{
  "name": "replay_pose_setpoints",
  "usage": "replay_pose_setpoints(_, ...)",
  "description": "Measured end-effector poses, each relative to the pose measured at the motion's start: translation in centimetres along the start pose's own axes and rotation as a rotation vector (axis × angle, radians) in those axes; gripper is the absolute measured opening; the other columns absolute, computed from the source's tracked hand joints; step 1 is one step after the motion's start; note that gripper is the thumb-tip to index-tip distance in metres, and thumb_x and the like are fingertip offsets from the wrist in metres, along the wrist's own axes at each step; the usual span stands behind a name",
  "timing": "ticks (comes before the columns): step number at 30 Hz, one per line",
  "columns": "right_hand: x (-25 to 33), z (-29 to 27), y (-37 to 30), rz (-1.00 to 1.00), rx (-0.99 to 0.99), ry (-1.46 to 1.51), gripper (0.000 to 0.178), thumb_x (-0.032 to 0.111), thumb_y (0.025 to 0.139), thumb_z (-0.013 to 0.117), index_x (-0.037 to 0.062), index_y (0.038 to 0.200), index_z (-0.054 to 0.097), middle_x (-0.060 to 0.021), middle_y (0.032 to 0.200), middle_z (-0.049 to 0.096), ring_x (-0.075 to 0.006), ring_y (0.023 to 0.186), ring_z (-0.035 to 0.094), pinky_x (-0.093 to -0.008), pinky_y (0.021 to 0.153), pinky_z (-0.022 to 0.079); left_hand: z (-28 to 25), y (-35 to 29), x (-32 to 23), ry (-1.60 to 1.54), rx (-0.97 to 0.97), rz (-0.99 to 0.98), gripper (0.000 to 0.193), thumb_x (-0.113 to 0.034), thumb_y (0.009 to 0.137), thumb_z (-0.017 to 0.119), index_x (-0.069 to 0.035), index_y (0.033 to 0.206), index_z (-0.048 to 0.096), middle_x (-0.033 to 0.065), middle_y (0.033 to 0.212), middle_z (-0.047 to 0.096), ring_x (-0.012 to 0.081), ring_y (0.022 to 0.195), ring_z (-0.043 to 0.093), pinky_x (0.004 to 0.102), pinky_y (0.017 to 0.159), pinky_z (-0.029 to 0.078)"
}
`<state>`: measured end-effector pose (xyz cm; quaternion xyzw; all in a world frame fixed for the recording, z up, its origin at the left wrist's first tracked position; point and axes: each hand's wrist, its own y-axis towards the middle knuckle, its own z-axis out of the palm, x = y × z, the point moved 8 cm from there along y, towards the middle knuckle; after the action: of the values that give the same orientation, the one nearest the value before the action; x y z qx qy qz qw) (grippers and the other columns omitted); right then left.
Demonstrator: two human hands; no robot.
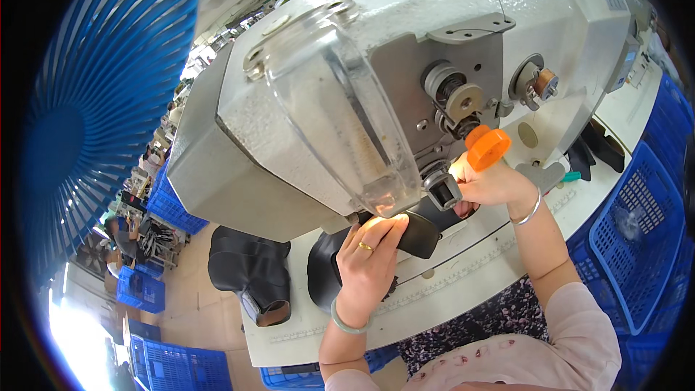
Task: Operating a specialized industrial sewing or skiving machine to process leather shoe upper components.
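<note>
Black leather shoe uppers lie under the head of a large white sewing machine [250,123]. My left hand [368,264], with a ring and a pale bangle, has its fingers closed on a black leather upper [420,237] just below the clear plastic guard [340,116]. A larger dark part bulges out to the left of that hand. My right hand [494,185], with a silver bangle, is curled beside the machine's metal parts, behind the orange knob [488,147]. Its fingertips are partly hidden there, close to the dark leather. The needle area is hidden from view.
Another black leather upper [250,268] hangs at the table's left edge. More black pieces [604,146] lie at the right. Blue plastic crates [637,246] stand to the right, others [177,362] on the floor at left. A blue fan [108,101] fills the upper left.
</note>
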<state>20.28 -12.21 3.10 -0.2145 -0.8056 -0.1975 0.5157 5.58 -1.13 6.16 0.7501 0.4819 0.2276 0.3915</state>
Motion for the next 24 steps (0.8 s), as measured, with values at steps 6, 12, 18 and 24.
replay_pose_setpoints(6,-0.4,0.9,-1.0,0.090,-0.008,0.067,0.044,0.031,0.091,0.061,-0.0035,0.064,0.062,-0.0090,0.060,0.065,-0.0121,0.053,0.064,-0.0226,0.048,0.051,0.0,-0.2,1.6,-0.114,0.063,-0.009,0.042,0.008,0.059,0.066,-0.003,0.099,0.069,0.0059,0.094,0.063,0.0233,0.082,0.064,0.0312,0.069,0.051)
replay_pose_setpoints(12,-0.4,1.8,-2.0,0.131,-0.067,0.105,0.039,0.029,0.091,0.062,-0.0035,0.070,0.062,-0.0095,0.067,0.067,-0.0128,0.058,0.066,-0.0224,0.050,0.052,-0.2,0.0,0.5,-0.018,0.066,-0.098,0.042,0.011,0.061,0.059,-0.002,0.100,0.068,0.0095,0.096,0.065,0.0300,0.092,0.065,0.0361,0.080,0.053)
replay_pose_setpoints(18,-0.2,2.1,-2.4,-0.048,-0.092,0.049,0.035,0.026,0.090,0.064,-0.0050,0.074,0.063,-0.0093,0.067,0.067,-0.0135,0.061,0.066,-0.0239,0.055,0.052,0.1,-0.4,-0.9,-0.031,0.001,-0.157,0.040,0.010,0.062,0.061,-0.001,0.099,0.069,0.0094,0.097,0.064,0.0268,0.091,0.065,0.0324,0.079,0.054)
replay_pose_setpoints(24,-1.8,2.6,-2.2,0.064,-0.048,0.162,0.035,0.026,0.092,0.061,-0.0037,0.075,0.062,-0.0071,0.067,0.066,-0.0117,0.058,0.064,-0.0237,0.053,0.051,0.2,-0.9,0.7,-0.247,0.053,-0.258,0.038,0.011,0.065,0.063,0.000,0.101,0.069,0.0140,0.102,0.066,0.0285,0.094,0.066,0.0321,0.082,0.054)
